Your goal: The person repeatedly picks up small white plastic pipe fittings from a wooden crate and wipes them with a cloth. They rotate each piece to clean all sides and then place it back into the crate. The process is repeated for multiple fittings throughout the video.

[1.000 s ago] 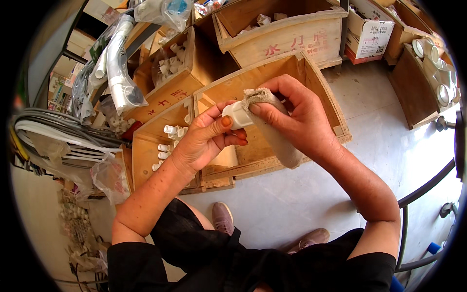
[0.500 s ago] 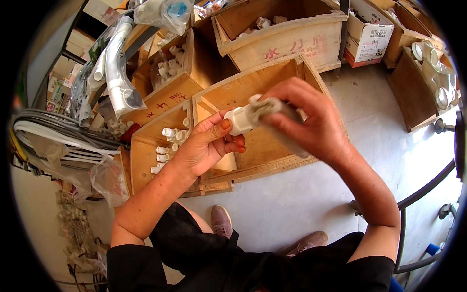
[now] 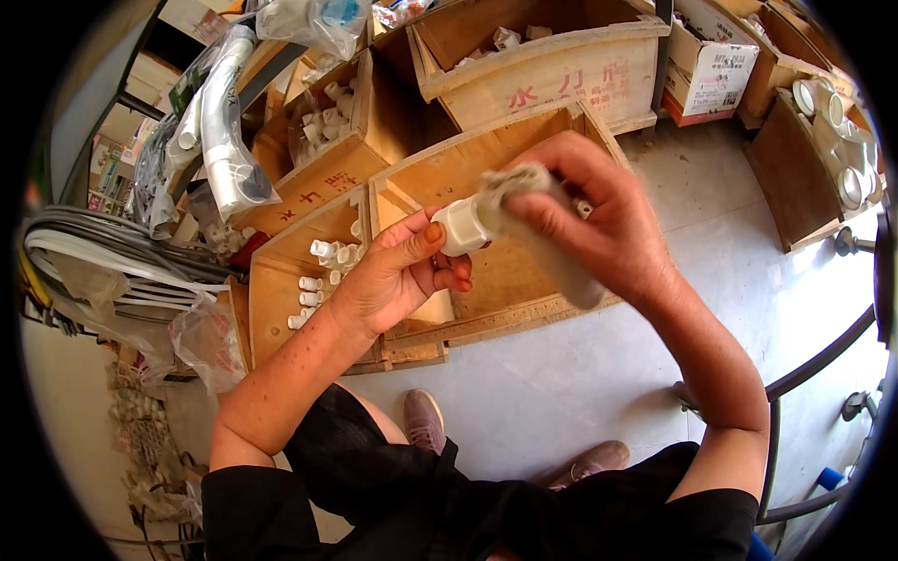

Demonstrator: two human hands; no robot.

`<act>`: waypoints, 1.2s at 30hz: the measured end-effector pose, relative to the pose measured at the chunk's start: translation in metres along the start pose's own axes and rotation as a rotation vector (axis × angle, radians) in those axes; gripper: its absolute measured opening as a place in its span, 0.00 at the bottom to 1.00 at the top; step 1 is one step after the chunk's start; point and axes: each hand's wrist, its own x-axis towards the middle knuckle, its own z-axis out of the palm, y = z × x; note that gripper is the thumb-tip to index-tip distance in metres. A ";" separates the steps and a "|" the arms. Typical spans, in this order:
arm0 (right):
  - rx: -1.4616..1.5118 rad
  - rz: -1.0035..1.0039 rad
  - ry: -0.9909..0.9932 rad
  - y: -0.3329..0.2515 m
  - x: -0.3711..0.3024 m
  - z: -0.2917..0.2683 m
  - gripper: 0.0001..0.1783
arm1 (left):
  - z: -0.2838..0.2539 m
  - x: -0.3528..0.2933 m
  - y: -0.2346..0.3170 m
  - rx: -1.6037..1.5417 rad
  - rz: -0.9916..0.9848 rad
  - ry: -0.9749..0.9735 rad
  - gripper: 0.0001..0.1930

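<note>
A white plastic pipe fitting (image 3: 460, 227) is pinched between the thumb and fingers of my left hand (image 3: 398, 271), above a wooden box. My right hand (image 3: 599, 210) grips a greyish cloth (image 3: 519, 187), whose bunched part presses against the fitting's right end and hides it. Below that hand the rest of the cloth hangs, smeared by motion. Under both hands lies the divided wooden box (image 3: 510, 318). In its left compartment stand several small white fittings (image 3: 311, 284), just left of my left wrist.
Wooden boxes (image 3: 552, 89) of white fittings line the far side. Bagged white pipes (image 3: 224, 140) and coiled hoses (image 3: 103, 248) crowd the left. At the right are a crate of larger white pipe pieces (image 3: 823, 140) and a dark curved metal frame (image 3: 823, 355).
My right hand and the cloth have shifted slightly at the fitting's right end, the cloth now bunched differently. The left hand keeps its hold on the fitting in nearly the same place.
</note>
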 end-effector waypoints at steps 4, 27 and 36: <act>-0.029 -0.116 -0.113 -0.004 -0.006 0.010 0.13 | -0.005 0.000 0.002 -0.015 -0.015 -0.015 0.26; 0.149 0.408 -0.074 0.022 -0.007 -0.006 0.12 | 0.012 -0.002 0.010 0.400 0.133 0.172 0.23; 0.388 0.401 -0.097 0.023 -0.012 0.018 0.16 | 0.009 0.000 0.005 0.404 0.059 0.205 0.25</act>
